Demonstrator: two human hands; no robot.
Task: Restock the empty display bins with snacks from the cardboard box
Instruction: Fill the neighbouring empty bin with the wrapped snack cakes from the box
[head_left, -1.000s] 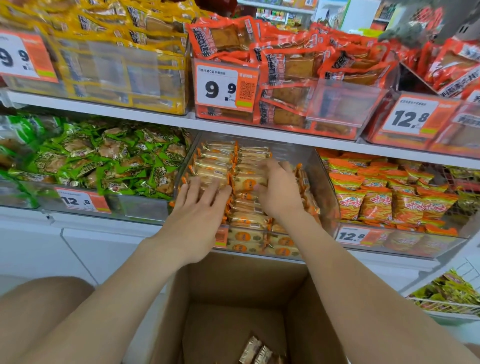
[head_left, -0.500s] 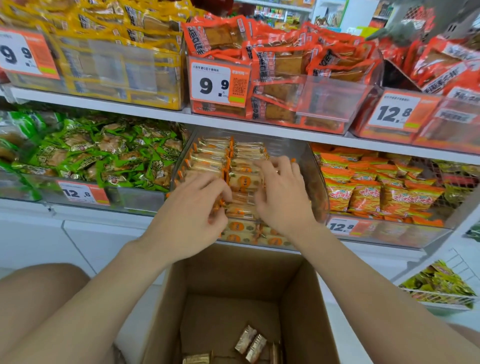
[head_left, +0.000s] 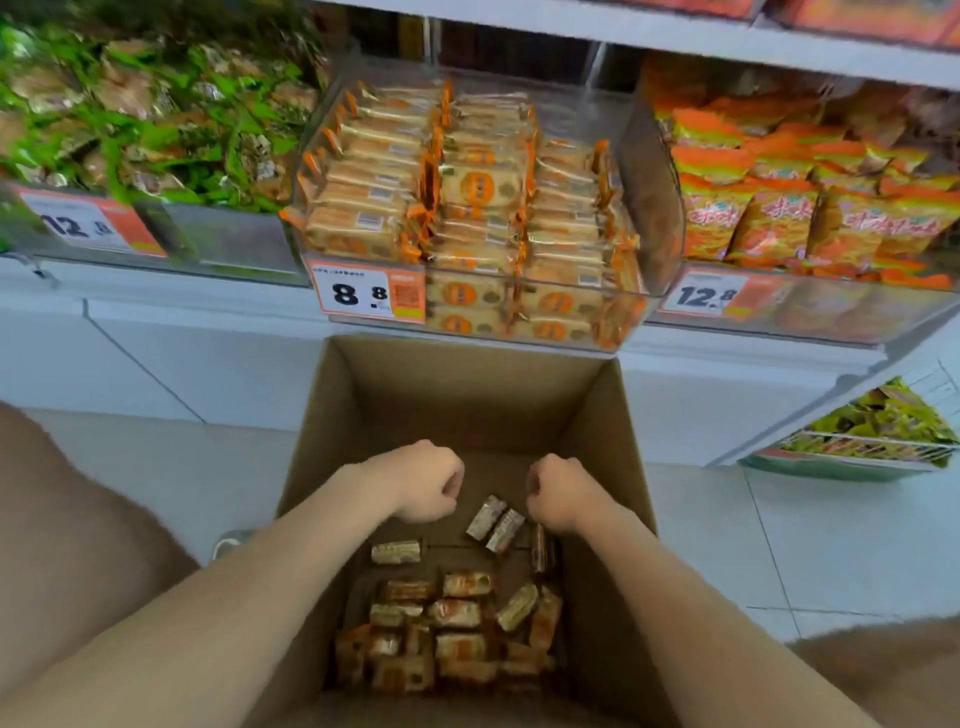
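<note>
**Both hands down in the box**

Snack packs (head_left: 452, 613) are lying loose on the floor of the cardboard box (head_left: 467, 395), mostly at my near end. My left hand (head_left: 421, 480) and right hand (head_left: 558, 491) are hovering just above them, fingers curled in, nothing visible in either. Beyond the box, the clear display bin (head_left: 649, 208) is sitting full of stacked orange packs.
</note>
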